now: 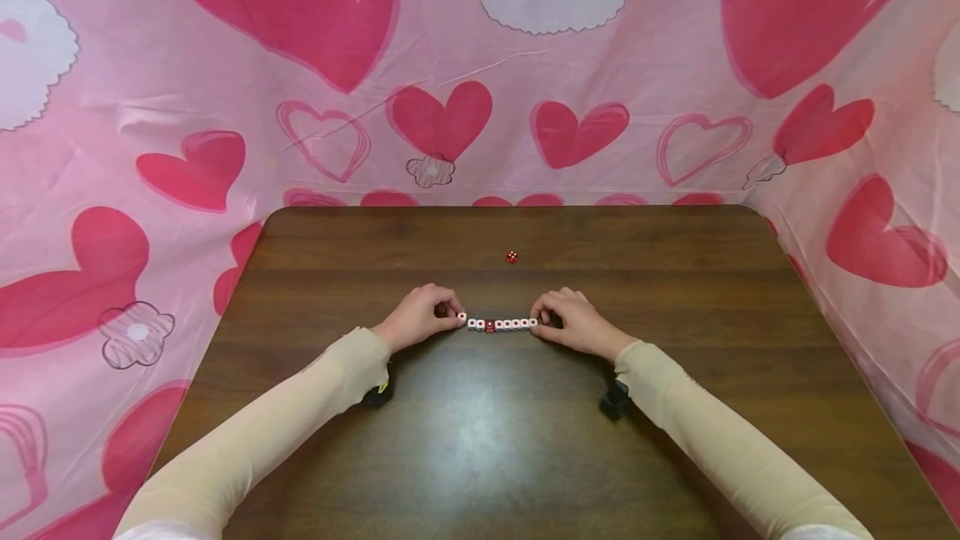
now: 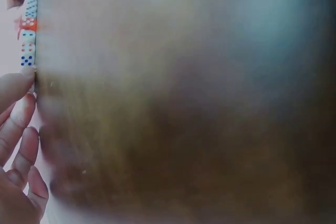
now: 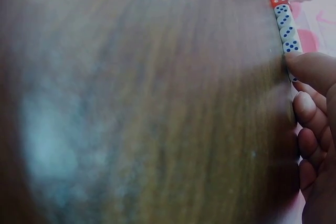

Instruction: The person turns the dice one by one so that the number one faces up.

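A row of small white dice [image 1: 515, 324] with one red die [image 1: 490, 326] among them runs side to side on the table, between the two hands. At the row's left end my left hand [image 1: 420, 317] pinches a white die [image 1: 462, 317] between thumb and fingers; it sits slightly farther back than its neighbours. My right hand [image 1: 579, 323] pinches the white die [image 1: 534, 322] at the right end. In the right wrist view the thumb [image 3: 310, 67] partly covers that end die. Blue pips show on the near sides of several dice [image 3: 287, 32].
A second red die [image 1: 512, 257] lies by itself beyond the row, toward the back of the brown wooden table [image 1: 480, 457]. Pink cloth with hearts [image 1: 442, 119] hangs behind the table and at both sides. Black wrist devices [image 1: 613, 401] sit under the cuffs.
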Motion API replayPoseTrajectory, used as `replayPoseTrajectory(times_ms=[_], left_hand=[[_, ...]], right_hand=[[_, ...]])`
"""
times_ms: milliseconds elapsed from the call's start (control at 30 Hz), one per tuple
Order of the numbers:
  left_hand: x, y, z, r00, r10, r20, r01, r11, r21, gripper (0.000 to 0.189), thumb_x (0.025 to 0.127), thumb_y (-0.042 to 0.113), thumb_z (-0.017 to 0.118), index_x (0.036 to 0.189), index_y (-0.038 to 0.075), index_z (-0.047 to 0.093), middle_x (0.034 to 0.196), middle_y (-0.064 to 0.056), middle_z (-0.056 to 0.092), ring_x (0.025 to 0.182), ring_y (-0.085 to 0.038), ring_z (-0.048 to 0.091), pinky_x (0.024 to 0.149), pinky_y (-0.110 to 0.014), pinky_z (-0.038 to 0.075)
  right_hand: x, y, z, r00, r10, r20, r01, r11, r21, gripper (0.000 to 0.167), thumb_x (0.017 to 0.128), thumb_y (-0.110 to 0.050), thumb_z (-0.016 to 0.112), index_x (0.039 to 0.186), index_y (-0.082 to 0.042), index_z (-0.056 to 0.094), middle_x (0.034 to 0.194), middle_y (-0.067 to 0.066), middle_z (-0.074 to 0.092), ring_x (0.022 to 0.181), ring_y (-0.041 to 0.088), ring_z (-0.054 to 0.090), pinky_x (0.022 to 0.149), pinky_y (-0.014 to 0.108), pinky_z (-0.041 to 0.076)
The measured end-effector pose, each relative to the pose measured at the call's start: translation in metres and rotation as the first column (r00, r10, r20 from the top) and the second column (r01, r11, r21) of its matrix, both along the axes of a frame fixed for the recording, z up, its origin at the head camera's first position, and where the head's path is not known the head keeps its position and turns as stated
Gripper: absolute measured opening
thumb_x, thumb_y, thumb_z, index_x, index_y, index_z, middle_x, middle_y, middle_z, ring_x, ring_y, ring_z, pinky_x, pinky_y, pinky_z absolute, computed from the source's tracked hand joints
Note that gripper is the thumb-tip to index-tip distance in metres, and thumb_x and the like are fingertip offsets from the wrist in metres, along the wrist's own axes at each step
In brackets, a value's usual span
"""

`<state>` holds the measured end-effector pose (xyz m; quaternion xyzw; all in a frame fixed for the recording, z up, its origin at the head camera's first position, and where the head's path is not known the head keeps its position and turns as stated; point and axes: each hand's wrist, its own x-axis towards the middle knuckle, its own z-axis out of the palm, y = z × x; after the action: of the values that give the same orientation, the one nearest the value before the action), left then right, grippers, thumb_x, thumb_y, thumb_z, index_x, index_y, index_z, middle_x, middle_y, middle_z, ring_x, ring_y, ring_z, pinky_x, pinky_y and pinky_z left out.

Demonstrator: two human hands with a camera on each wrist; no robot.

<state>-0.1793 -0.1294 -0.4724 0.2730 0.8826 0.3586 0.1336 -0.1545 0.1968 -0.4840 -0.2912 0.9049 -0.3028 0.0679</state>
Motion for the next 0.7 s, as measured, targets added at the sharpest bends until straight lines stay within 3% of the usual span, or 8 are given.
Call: replayPoseTrajectory(times_ms=[267, 700], left_hand=[[0.011, -0.001, -0.001, 1.0, 0.002, -0.025, -0.001, 1.0, 0.008, 0.009, 0.09, 0.019, 0.084, 0.095, 0.016, 0.077, 0.085, 0.009, 0.069, 0.085, -0.01, 0.058, 0.08, -0.033, 0.047], [0.013, 0.0, -0.006, 0.997, 0.003, -0.077, -0.003, 1.0, -0.001, 0.01, 0.09, 0.021, 0.084, 0.095, 0.017, 0.076, 0.084, 0.011, 0.07, 0.085, -0.011, 0.058, 0.085, -0.037, 0.045]], right_hand=[[-0.001, -0.001, 0.0, 1.0, -0.002, 0.0, 0.002, 1.0, 0.007, 0.017, 0.093, -0.026, 0.08, 0.099, -0.021, 0.065, 0.084, -0.012, 0.052, 0.084, 0.013, 0.043, 0.083, 0.039, 0.029], [0.001, -0.004, 0.003, 1.0, -0.011, -0.009, 0.011, 1.0, 0.025, 0.018, 0.092, -0.025, 0.081, 0.098, -0.021, 0.064, 0.084, -0.011, 0.052, 0.084, 0.014, 0.042, 0.082, 0.039, 0.028]])
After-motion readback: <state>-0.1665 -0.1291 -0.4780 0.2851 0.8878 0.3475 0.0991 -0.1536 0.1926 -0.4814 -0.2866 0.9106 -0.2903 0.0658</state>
